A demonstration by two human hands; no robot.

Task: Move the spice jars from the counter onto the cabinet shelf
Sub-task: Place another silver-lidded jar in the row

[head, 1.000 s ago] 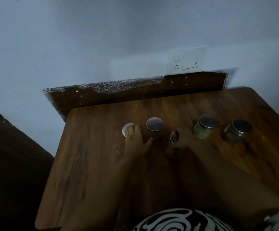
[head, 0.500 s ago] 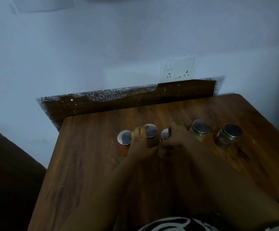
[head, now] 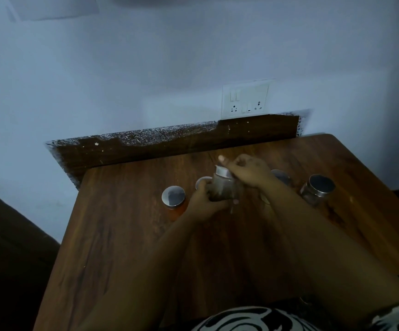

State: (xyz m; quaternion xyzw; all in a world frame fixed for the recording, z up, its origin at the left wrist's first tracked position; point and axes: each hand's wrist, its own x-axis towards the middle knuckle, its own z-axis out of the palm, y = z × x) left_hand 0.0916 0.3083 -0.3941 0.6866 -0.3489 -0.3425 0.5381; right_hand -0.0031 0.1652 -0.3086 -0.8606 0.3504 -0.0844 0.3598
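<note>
wooden counter (head: 122,247), dark grain, set against a pale wall with a switch and socket plate (head: 245,98).

item 1: brown-filled spice jar (head: 222,188), pale lid, held up off the counter between both hands. left hand (head: 205,204) curls round its lower body; right hand (head: 247,173) closes over the lid end, thumb raised behind it. jar tilted slightly, near the middle of the row.

item 2: orange-filled jar (head: 173,201), metal lid, standing on the counter just left of the left hand.

item 3: a pale lid (head: 202,181) showing behind the left hand; the jar beneath is mostly hidden.

item 4: a jar (head: 282,176) partly hidden behind the right wrist.

item 5: dark-filled jar (head: 317,189), metal lid, standing at the right end.

progress, by judgement: early. one jar is lifted, none appears shelved; four remain on the counter. no cabinet shelf is in view, so the carry and placing are all left to do.
</note>
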